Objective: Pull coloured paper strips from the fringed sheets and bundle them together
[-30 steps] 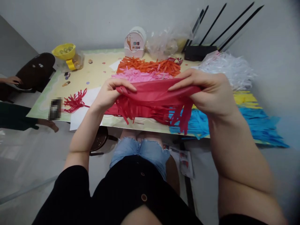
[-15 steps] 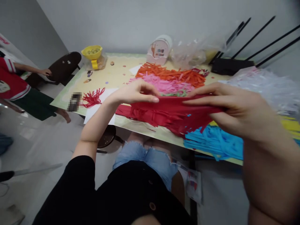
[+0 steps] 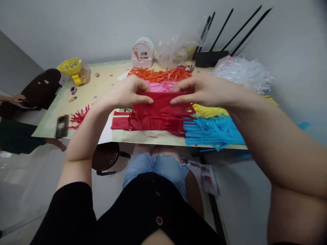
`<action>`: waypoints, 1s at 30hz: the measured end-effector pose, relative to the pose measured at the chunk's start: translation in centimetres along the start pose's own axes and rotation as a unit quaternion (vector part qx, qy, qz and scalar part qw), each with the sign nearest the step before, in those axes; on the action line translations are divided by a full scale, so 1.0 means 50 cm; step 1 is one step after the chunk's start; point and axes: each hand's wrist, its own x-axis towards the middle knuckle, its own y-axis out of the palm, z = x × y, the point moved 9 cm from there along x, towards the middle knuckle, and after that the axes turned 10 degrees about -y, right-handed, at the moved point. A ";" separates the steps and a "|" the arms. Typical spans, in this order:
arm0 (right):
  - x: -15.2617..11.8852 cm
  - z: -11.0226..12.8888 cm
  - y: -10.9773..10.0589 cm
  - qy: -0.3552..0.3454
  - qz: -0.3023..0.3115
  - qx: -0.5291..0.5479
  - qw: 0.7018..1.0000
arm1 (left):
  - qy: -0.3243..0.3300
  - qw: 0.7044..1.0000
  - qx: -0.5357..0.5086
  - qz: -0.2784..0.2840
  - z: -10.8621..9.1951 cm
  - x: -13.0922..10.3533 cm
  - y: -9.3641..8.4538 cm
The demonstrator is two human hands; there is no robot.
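Observation:
Between my two hands hangs a red fringed paper sheet (image 3: 161, 101), its uncut band at the top and its cut strips drooping downward. My left hand (image 3: 127, 90) pinches the band's left part between thumb and fingers. At its right part, my right hand (image 3: 196, 89) grips the same band, thumb towards me. Below it on the table lies a pile of red fringed paper (image 3: 150, 124), partly covered by the held sheet. Blue fringed paper (image 3: 212, 131) lies right of that pile. Pink fringe (image 3: 159, 86) and orange fringe (image 3: 163, 74) lie behind my hands.
The patterned table (image 3: 102, 73) also bears a yellow-topped container (image 3: 71, 66), a pink-and-white box (image 3: 142, 52), clear plastic bags (image 3: 171, 52), a black router (image 3: 212, 58), white shredded strips (image 3: 242, 73) and a red tassel (image 3: 79, 117). Another person's hand (image 3: 19, 98) rests by a dark stool (image 3: 41, 88) at left.
My right hand has come left, closer to my left hand, and the red sheet now hangs squarely between them. The view has turned to the right.

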 end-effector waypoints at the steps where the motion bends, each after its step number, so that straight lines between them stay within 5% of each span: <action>1: 0.000 -0.006 0.007 -0.005 0.019 0.001 1.000 | -0.002 1.000 -0.003 -0.005 0.002 -0.001 -0.003; 3: -0.001 -0.007 0.020 -0.017 0.072 0.001 0.997 | -0.001 1.000 -0.015 -0.015 0.006 -0.003 -0.006; 11: -0.009 -0.009 -0.025 0.002 0.014 0.010 1.000 | -0.001 0.999 -0.033 -0.003 0.013 -0.011 -0.004; 19: -0.005 0.045 -0.046 0.062 0.067 0.054 0.994 | -0.048 0.997 -0.039 -0.034 0.029 -0.001 -0.017; 30: 0.001 0.068 -0.055 0.065 0.042 0.096 0.992 | -0.042 0.993 -0.102 -0.038 0.043 -0.008 -0.022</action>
